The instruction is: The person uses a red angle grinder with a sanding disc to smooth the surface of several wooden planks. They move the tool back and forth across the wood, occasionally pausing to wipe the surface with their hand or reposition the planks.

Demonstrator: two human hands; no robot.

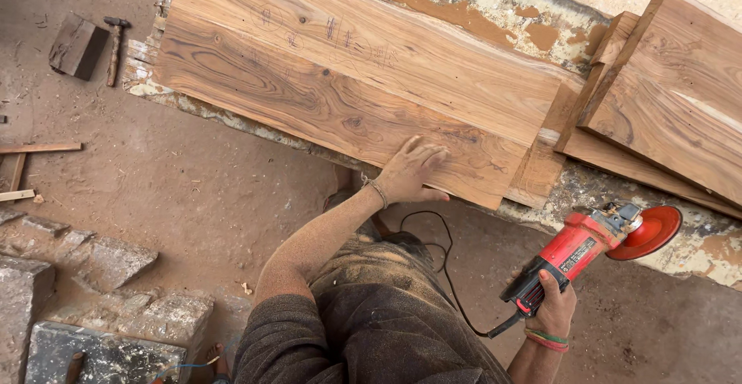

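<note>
Both hands busy: left fingers (423, 154) flat on plank (340, 83).

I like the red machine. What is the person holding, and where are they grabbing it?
The right hand holds a red angle grinder by its rear handle. The left hand lies flat on a wooden plank, gripping nothing.

Dusty dark sleeves, wristbands on each hand (412, 172).

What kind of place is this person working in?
Probably an open-air carpentry yard. Large wooden planks lean on a rough wall, the right hand holds a red angle grinder, the left hand rests on a plank, and a hammer lies on the dusty dirt ground.
</note>
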